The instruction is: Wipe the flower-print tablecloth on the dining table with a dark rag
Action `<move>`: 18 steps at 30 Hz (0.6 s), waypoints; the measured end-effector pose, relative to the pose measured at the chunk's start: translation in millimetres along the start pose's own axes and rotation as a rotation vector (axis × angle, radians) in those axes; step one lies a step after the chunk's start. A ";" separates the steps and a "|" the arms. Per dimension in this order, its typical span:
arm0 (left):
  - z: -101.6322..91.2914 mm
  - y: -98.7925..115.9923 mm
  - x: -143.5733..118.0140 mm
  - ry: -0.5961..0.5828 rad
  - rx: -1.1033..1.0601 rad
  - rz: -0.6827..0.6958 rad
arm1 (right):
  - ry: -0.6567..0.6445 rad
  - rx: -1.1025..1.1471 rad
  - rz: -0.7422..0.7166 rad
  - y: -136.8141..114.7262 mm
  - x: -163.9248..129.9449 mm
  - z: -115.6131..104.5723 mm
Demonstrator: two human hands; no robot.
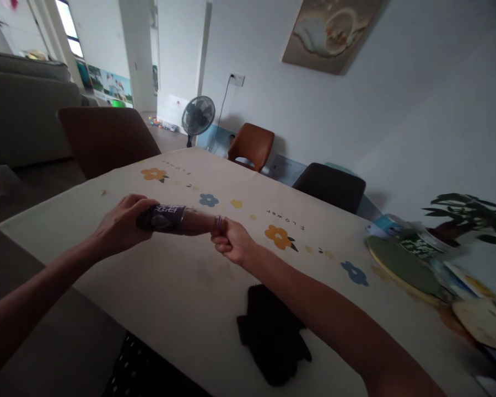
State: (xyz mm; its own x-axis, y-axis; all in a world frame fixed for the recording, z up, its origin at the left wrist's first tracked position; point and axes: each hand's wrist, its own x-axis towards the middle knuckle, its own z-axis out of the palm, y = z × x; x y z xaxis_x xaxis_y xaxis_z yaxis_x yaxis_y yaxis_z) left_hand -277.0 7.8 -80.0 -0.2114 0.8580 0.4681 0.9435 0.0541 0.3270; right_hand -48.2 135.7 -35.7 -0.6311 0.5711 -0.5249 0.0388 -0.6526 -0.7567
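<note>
A plastic drink bottle [169,219] with a dark purple label and brownish contents is held on its side above the table. My left hand [126,223] wraps around its base end. At the neck end, the fingers of my right hand [232,240] are closed around the cap, which they mostly hide. Below my right forearm, a flat black cloth-like item [273,336] lies on the white flower-printed tablecloth [149,292].
A potted plant [450,223], a round green board [400,270] and other items crowd the table's right end. Chairs stand around it: a brown one [107,138], an orange one [254,144] and a black one [330,184]. A fan [198,114] stands behind.
</note>
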 end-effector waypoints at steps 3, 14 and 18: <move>6.6 -4.7 -3.2 -0.035 -0.212 -0.155 | -0.006 -0.093 0.014 -11.8 11.9 9.5; -43.3 -44.4 -38.0 0.196 -0.560 -0.767 | -0.229 -0.459 -0.057 -39.5 74.6 131.0; -46.2 -61.7 -45.6 0.212 -0.484 -0.740 | -0.263 -0.443 -0.148 -42.7 61.8 134.0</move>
State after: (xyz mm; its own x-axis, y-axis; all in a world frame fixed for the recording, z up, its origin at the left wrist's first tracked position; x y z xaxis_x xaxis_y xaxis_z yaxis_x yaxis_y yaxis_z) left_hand -337.4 -58.3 -83.6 -0.8083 0.5748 0.1275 0.3482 0.2920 0.8908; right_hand -192.6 132.2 16.4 -0.8255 0.4597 -0.3274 0.2219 -0.2689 -0.9373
